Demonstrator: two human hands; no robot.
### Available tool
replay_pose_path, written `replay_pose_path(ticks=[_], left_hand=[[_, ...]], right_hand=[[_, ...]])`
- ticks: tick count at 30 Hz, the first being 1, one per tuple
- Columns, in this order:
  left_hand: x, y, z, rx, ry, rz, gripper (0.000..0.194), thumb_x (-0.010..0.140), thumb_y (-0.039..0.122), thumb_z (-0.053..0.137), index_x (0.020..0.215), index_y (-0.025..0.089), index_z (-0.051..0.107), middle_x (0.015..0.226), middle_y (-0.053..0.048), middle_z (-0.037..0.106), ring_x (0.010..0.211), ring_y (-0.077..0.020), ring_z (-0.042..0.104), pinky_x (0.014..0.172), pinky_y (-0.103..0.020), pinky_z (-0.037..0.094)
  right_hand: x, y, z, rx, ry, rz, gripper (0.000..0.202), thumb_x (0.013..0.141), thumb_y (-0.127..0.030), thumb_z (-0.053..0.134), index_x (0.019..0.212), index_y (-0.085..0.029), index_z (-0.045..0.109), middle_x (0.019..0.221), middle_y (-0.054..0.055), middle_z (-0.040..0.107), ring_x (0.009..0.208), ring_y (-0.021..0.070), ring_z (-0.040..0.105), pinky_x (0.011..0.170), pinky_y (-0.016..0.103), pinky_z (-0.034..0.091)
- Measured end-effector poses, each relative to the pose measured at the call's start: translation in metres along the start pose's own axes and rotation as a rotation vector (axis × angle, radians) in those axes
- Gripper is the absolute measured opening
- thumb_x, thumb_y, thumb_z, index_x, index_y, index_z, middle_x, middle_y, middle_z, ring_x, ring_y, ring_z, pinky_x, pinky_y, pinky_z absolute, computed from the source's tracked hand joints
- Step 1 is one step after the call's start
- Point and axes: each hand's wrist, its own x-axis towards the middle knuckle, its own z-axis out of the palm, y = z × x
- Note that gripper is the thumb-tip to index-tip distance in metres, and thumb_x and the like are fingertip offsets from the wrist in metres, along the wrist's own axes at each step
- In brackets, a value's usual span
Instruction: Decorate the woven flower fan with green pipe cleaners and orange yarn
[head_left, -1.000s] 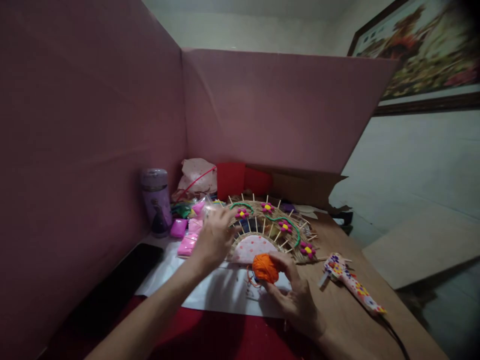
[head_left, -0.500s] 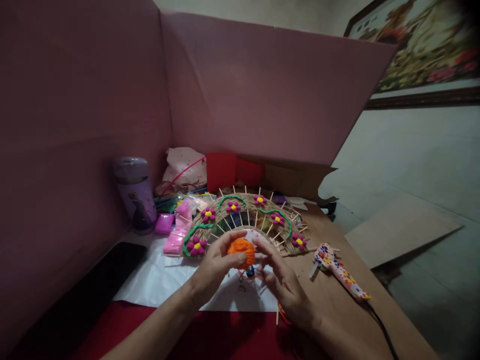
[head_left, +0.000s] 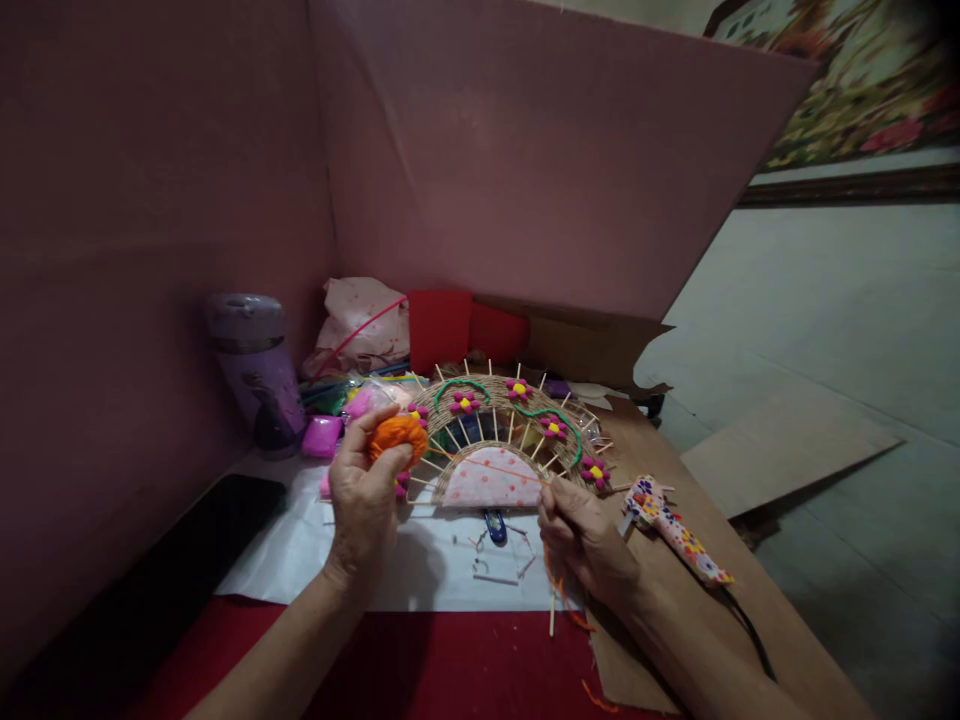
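Observation:
My left hand [head_left: 367, 490] grips a small ball of orange yarn [head_left: 397, 440] between thumb and fingers, raised over the left part of a half-round woven fan [head_left: 491, 400]. From the ball a thin yarn strand [head_left: 487, 464] stretches across to my right hand [head_left: 581, 525], whose closed fingers pinch it. A loose orange tail hangs below that hand. The fan has wooden sticks radiating out, magenta flowers with yellow centres, green curling strips and a pink-dotted white half circle [head_left: 491, 477] at its middle. My left hand hides part of its left side.
A flower-patterned glue gun [head_left: 679, 530] with a black cord lies on the brown cardboard at right. Below the fan, a blue clip-like piece [head_left: 495, 526] rests on white paper [head_left: 300, 560]. A purple tumbler [head_left: 259, 375], a dark phone-like slab [head_left: 187, 560] and pink packets [head_left: 324, 436] are at left.
My hands have moved apart. The left has carried the yarn ball leftward and up, while the right has closed on the strand, now drawn straight between them. The fan's centre is uncovered.

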Motion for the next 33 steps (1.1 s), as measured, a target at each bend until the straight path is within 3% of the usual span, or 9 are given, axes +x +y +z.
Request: replay_pose_path(ticks=[5,10,13,17,21,26,29,31,33], left_hand=[[0.012,0.000,-0.007,0.221,0.178,0.286,0.035,0.069,0.017,0.062,0.104,0.019,0.059,0.093,-0.002,0.061,0.083,-0.0124,0.060,0.077,-0.026,0.050],[0.017,0.005,-0.011,0.356,0.310,0.480,0.038,0.070,0.016,0.063,0.107,0.019,0.057,0.101,-0.003,0.059,0.090,-0.0140,0.058,0.087,-0.029,0.046],[0.017,0.008,-0.010,0.395,0.324,0.534,0.039,0.071,0.014,0.063,0.109,0.019,0.056,0.106,-0.003,0.057,0.094,-0.0139,0.057,0.090,-0.028,0.044],[0.016,0.007,-0.011,0.407,0.288,0.502,0.039,0.072,0.016,0.062,0.110,0.019,0.055,0.103,-0.003,0.058,0.092,-0.0138,0.057,0.088,-0.029,0.044],[0.011,0.007,-0.012,0.440,0.060,0.349,0.030,0.074,0.021,0.059,0.104,0.019,0.059,0.097,-0.003,0.061,0.086,-0.0152,0.058,0.078,-0.027,0.047],[-0.004,0.010,-0.007,0.797,-0.492,0.236,0.013,0.079,0.022,0.051,0.080,0.018,0.063,0.076,-0.002,0.063,0.069,-0.0140,0.056,0.063,-0.026,0.043],[-0.013,0.002,-0.003,1.132,-0.754,0.345,0.017,0.078,0.018,0.048,0.068,0.017,0.061,0.067,-0.003,0.060,0.065,-0.0157,0.053,0.063,-0.030,0.041],[-0.019,-0.004,0.000,1.281,-0.832,0.473,0.017,0.078,0.018,0.049,0.066,0.017,0.062,0.070,-0.007,0.061,0.073,-0.0208,0.052,0.068,-0.037,0.041],[-0.026,-0.009,0.002,1.241,-0.858,0.542,0.016,0.078,0.017,0.050,0.075,0.017,0.065,0.083,-0.010,0.064,0.085,-0.0249,0.052,0.075,-0.042,0.041]], right_hand=[[0.011,-0.009,-0.014,0.117,0.083,-0.039,0.027,0.078,-0.036,0.062,0.066,-0.018,0.047,0.048,-0.009,0.034,0.039,0.0033,0.019,0.035,0.015,0.015],[0.014,-0.014,-0.022,0.209,0.171,-0.059,0.026,0.073,-0.035,0.067,0.066,-0.018,0.048,0.048,-0.009,0.036,0.037,0.0032,0.022,0.033,0.014,0.018],[0.015,-0.018,-0.025,0.259,0.200,-0.088,0.026,0.070,-0.032,0.070,0.065,-0.018,0.049,0.047,-0.008,0.037,0.037,0.0034,0.025,0.033,0.014,0.021],[0.015,-0.021,-0.027,0.275,0.198,-0.119,0.029,0.070,-0.034,0.071,0.061,-0.017,0.049,0.048,-0.008,0.040,0.036,0.0025,0.025,0.034,0.015,0.021],[0.014,-0.020,-0.027,0.213,0.219,-0.142,0.035,0.070,-0.037,0.069,0.051,-0.017,0.048,0.043,-0.006,0.039,0.037,0.0039,0.028,0.035,0.017,0.022],[0.010,-0.016,-0.023,0.127,0.168,-0.178,0.040,0.072,-0.038,0.067,0.043,-0.017,0.048,0.037,-0.005,0.035,0.038,0.0061,0.028,0.039,0.021,0.026],[0.007,-0.011,-0.021,-0.008,0.145,-0.199,0.041,0.075,-0.042,0.065,0.045,-0.017,0.051,0.039,-0.004,0.040,0.040,0.0072,0.031,0.041,0.022,0.025],[0.005,-0.008,-0.019,-0.132,0.128,-0.215,0.040,0.075,-0.045,0.065,0.048,-0.016,0.056,0.041,-0.003,0.042,0.040,0.0072,0.031,0.040,0.022,0.022],[0.003,-0.004,-0.017,-0.255,0.082,-0.219,0.039,0.076,-0.048,0.063,0.053,-0.016,0.062,0.040,-0.005,0.037,0.040,0.0065,0.027,0.040,0.022,0.018]])
